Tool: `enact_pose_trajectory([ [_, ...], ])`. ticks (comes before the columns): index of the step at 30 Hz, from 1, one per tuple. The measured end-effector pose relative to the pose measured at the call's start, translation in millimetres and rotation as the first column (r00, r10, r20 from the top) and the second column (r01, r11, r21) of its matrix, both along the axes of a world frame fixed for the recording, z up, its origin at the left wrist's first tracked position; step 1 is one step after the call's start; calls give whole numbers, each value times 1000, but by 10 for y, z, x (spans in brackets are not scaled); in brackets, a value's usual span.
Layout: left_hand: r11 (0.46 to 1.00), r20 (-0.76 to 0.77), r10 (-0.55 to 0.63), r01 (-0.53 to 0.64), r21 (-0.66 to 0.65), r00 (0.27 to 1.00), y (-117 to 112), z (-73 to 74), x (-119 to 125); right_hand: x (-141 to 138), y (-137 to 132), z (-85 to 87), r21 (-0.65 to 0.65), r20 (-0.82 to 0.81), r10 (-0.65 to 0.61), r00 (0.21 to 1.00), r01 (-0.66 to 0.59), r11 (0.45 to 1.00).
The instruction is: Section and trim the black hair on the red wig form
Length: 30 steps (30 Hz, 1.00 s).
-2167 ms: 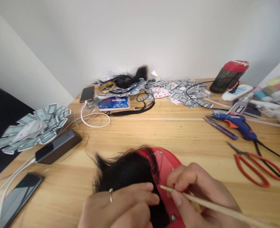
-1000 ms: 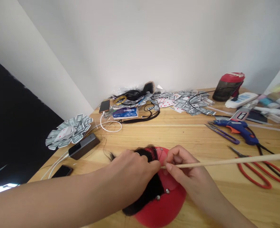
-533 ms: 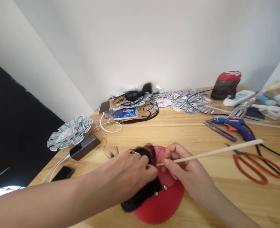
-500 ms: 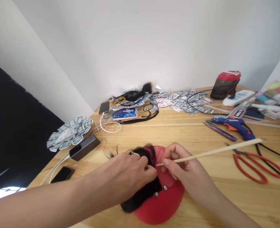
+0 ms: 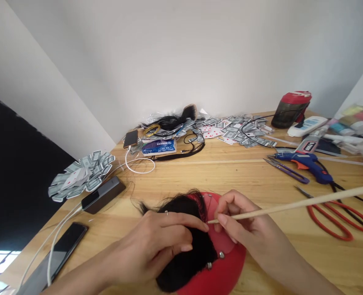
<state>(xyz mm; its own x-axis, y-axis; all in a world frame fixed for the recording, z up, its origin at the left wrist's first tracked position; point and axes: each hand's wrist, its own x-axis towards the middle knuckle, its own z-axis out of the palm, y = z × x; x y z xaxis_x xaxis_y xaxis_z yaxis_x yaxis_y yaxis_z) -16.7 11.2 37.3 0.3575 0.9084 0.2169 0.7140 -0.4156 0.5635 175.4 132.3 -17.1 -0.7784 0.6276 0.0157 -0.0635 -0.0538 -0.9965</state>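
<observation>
The left hand (image 5: 158, 239) lies over a patch of black hair (image 5: 190, 262), its fingers loosely bent and gripping nothing that shows; the index fingertip sits at the hair's right edge. Just beside that fingertip is the thin end of a pale stick (image 5: 292, 209), pinched between the thumb and fingers of the right hand (image 5: 241, 221). The hair covers the left part of a rounded red form (image 5: 230, 272) at the near middle of the worktop (image 5: 199, 176), with metal studs (image 5: 221, 255) along the hair's near right side.

The stick slants off to the right, crossing in view over the red-handled scissors (image 5: 335, 236). Beyond them are purple snips (image 5: 288, 171) and a blue glue gun (image 5: 318, 167). To the left are a phone (image 5: 72, 237), a dark box (image 5: 106, 196) and a ruffled ring of printed paper (image 5: 92, 180). Far off, a blue packet (image 5: 159, 147) lies left of scattered cards (image 5: 212, 132); a dark bottle with a red lid (image 5: 287, 112) leans at far right.
</observation>
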Motion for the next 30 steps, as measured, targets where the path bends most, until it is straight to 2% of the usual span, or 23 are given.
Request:
enact_pose_trajectory([
  [2, 1000, 165, -5, 8, -13, 986, 35, -60, 4, 11, 4, 19, 52, 34, -1, 999, 0, 999],
  [5, 1000, 267, 28, -27, -5, 963, 64, -125, 13, 30, 4, 50, 154, 103, -17, 995, 1, 988],
  [13, 998, 338, 66, -68, -6, 939, 68, -160, 38, 50, 13, 4, 237, 132, 8, 991, -40, 971],
  [19, 997, 362, 82, -77, -27, 928, 50, -195, 32, 68, -24, -90, 292, 123, -96, 988, 56, 955],
  [26, 997, 396, 82, -81, -18, 915, 72, -251, 12, 32, -71, -165, 453, -42, -145, 988, 149, 879],
  [30, 997, 423, 75, -76, -15, 903, 80, -302, -5, -8, -104, -169, 588, -134, -169, 976, 216, 779],
])
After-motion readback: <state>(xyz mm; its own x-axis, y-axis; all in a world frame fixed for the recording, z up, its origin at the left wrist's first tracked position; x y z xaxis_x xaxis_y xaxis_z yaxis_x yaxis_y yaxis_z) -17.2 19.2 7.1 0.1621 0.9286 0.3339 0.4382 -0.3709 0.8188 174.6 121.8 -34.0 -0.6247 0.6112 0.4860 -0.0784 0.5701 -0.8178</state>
